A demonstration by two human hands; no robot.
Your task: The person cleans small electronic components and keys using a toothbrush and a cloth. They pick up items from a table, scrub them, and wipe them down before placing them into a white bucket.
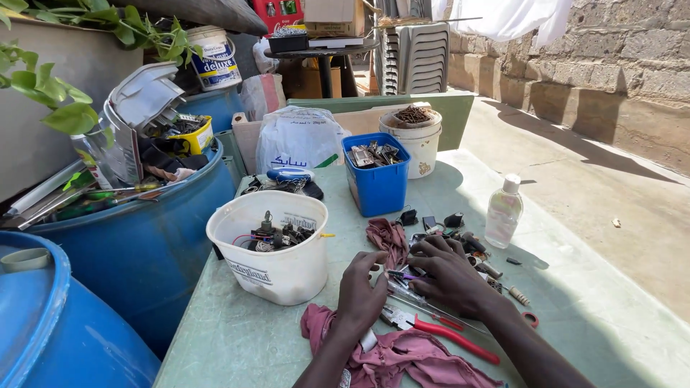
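Observation:
My left hand (359, 291) rests palm down on the green table (244, 345), fingers curled beside a small part that it touches near a pile of small tools. My right hand (449, 276) lies over the same pile, fingers bent down onto small metal and plastic pieces (467, 244); what it grips, if anything, is hidden. Red-handled pliers (438, 330) lie just below both hands. A maroon rag (402, 359) lies under my left wrist, and a second rag (388, 237) lies above my left hand.
A white bucket (269, 248) of wired parts stands left of my hands. A blue box (377, 176) of metal bits, a white tub (415, 140) and a clear bottle (503, 212) stand behind. Blue barrels (136, 237) crowd the table's left side.

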